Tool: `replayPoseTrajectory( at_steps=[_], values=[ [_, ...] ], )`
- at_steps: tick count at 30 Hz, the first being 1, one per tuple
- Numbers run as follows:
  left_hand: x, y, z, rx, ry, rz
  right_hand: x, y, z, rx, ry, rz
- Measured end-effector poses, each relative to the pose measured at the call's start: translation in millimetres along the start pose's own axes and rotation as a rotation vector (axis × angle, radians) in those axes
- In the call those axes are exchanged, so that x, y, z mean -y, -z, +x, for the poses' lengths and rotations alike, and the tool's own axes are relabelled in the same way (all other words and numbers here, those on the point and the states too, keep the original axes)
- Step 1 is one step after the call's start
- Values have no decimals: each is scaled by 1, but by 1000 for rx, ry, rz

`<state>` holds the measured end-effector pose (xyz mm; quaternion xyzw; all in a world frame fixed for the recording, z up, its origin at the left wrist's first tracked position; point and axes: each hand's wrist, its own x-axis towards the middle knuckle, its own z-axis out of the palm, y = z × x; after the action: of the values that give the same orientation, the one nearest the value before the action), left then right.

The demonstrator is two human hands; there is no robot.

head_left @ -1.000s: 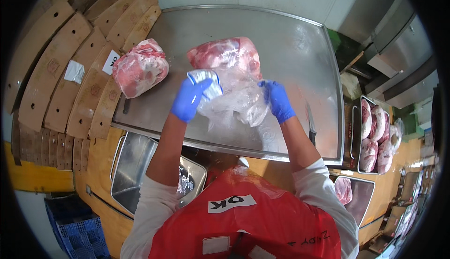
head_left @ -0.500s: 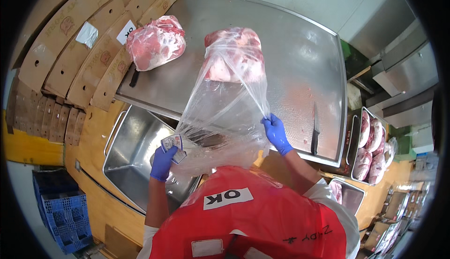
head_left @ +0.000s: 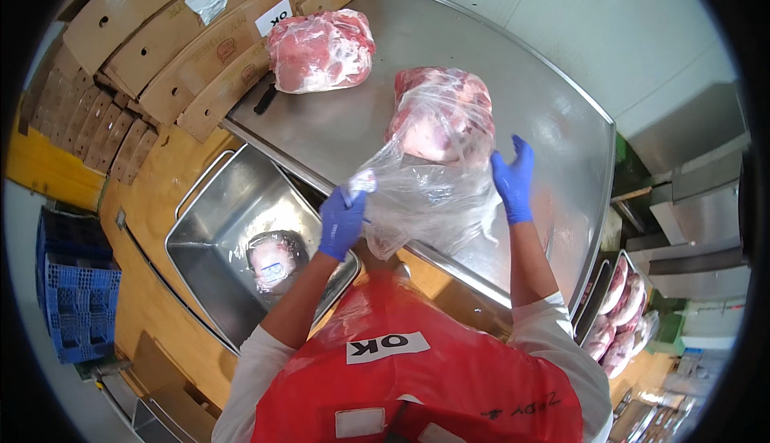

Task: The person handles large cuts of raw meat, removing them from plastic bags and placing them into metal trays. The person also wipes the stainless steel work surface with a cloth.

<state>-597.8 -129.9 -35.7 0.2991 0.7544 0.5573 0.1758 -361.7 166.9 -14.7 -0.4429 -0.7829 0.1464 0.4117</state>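
Note:
A large cut of raw meat (head_left: 445, 114) lies on the steel table inside a clear plastic bag (head_left: 437, 194), whose loose end trails toward me. My left hand (head_left: 342, 224), in a blue glove, is closed on the bag's near left edge together with a small white-and-blue label (head_left: 361, 184). Beside the bag's right side, my right hand (head_left: 513, 180), also gloved in blue, has its fingers spread and nothing visible in them. A second, unwrapped cut of meat (head_left: 321, 51) rests at the table's far left, beside a dark knife handle (head_left: 265, 99).
Below the table (head_left: 565, 130) on the left, a deep steel bin (head_left: 212, 238) holds one bagged piece of meat (head_left: 274, 260). Stacked cardboard boxes (head_left: 188, 58) border the table's left. At right, a tub holds several pieces of meat (head_left: 622, 306). Blue plastic pallets (head_left: 80, 302) stand at lower left.
The bag's stretched loose end has dropped and bunched close to the meat. Both hands moved forward; my right hand has let go of the bag's edge. The view has shifted.

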Motion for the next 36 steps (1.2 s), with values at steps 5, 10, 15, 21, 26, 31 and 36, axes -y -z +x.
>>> replayPoseTrajectory(
  at_steps=[5, 10, 15, 21, 26, 31, 36],
  values=[
    [-38, -54, 12, 46, -434, 23, 41, -102, 42, 205, 237, -64],
    [-35, -76, 44, -81, -629, 153, -4, -156, 93, 250, 183, -240],
    [2, -93, 89, -98, -682, 461, -128, -109, 152, -276, -299, -120],
    [96, -169, 145, 141, -22, -259, -185, -32, 155, -137, -374, 306],
    [59, -194, 116, 102, 108, -245, -73, -69, 87, 201, 3, 380],
    [39, -183, 106, 205, -73, 26, 9, -129, 81, 282, 378, -99],
    [15, -154, 91, 258, -212, 327, 1, -162, 90, 284, 264, -128]
  ],
)
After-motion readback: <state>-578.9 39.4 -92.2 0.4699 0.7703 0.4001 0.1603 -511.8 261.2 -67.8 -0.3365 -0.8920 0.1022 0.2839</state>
